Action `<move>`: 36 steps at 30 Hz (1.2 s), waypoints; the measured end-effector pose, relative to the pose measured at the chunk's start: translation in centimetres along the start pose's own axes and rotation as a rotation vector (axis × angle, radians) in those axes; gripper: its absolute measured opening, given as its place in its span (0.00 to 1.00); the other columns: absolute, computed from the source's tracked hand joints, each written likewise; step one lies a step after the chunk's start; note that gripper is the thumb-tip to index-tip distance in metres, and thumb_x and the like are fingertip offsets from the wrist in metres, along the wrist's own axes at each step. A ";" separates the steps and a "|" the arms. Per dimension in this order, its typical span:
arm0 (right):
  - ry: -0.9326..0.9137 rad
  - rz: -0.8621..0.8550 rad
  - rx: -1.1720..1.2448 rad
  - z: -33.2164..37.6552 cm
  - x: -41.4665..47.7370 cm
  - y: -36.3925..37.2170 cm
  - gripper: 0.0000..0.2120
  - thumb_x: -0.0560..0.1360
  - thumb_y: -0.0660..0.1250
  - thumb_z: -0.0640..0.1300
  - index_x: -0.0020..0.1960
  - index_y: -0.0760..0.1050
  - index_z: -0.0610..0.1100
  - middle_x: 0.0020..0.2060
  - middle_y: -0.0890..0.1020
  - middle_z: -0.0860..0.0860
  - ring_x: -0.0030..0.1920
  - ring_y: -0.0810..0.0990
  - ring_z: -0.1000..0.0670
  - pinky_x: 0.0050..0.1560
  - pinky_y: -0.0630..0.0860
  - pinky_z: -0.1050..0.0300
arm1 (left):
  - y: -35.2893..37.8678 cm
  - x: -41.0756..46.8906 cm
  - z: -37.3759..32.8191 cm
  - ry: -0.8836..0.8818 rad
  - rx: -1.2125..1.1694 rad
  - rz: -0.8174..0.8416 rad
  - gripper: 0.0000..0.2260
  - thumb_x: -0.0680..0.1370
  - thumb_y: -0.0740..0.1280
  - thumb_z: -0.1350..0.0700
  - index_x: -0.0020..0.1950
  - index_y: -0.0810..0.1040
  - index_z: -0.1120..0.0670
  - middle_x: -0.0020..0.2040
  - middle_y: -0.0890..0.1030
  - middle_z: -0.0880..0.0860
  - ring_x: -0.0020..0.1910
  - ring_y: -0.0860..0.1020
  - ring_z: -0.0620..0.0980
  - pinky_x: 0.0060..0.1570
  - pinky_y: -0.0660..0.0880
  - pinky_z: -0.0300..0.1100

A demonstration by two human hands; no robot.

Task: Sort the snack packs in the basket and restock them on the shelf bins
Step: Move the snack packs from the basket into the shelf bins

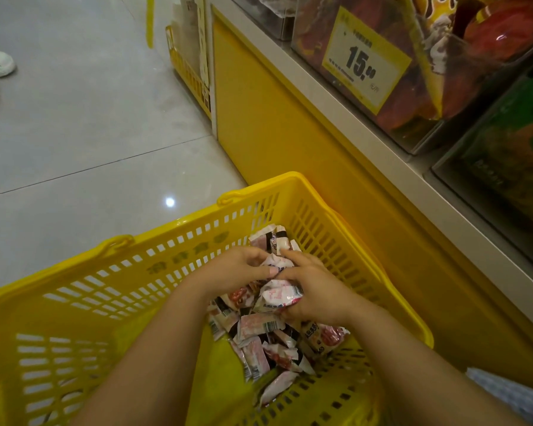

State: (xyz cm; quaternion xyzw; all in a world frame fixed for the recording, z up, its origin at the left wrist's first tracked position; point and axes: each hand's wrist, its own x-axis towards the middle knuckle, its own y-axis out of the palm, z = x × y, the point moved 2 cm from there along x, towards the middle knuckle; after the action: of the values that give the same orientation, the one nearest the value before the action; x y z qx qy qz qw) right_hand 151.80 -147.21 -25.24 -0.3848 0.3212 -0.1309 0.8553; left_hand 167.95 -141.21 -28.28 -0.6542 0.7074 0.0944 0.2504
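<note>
Yellow basket: left hand fingers curl, pinching one snack pack; right hand fingers clamp a bundle of packs. Pack print unreadable. Price tag: "15".

We find the basket seemingly on the floor, left of the shelf. Snack packs lie in its right half, under our left hand and right hand. Bins stand on the shelf.
</note>
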 end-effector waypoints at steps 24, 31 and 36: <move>0.111 0.144 -0.602 0.1 -6.0 -8.7 0.33 0.70 0.70 0.59 0.72 0.65 0.54 0.61 0.66 0.52 0.47 0.71 0.54 0.45 0.74 0.60 | 0.6 4.4 5.1 -0.194 1.300 0.026 0.22 0.79 0.63 0.63 0.72 0.66 0.54 0.67 0.68 0.56 0.65 0.71 0.56 0.56 0.73 0.47; 0.119 0.145 -0.523 0.1 -6.1 -9.1 0.33 0.69 0.70 0.59 0.71 0.66 0.53 0.54 0.64 0.54 0.47 0.70 0.54 0.46 0.74 0.60 | -0.5 2.9 4.4 -0.153 1.436 0.046 0.20 0.77 0.67 0.58 0.69 0.68 0.54 0.64 0.72 0.55 0.63 0.71 0.55 0.52 0.73 0.45; 0.159 0.233 -0.532 0.2 -5.9 -9.2 0.29 0.69 0.71 0.58 0.67 0.71 0.51 0.50 0.65 0.54 0.47 0.73 0.53 0.42 0.74 0.60 | -0.7 1.7 0.7 -0.110 1.033 0.008 0.18 0.78 0.67 0.51 0.66 0.72 0.51 0.56 0.79 0.51 0.47 0.75 0.47 0.44 0.71 0.38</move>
State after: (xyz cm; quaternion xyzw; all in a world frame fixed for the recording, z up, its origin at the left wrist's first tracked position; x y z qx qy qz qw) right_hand 147.62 -150.50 -15.65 -0.5447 0.4521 0.0273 0.7058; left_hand 168.72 -142.46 -29.53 -0.4365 0.6501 -0.2318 0.5772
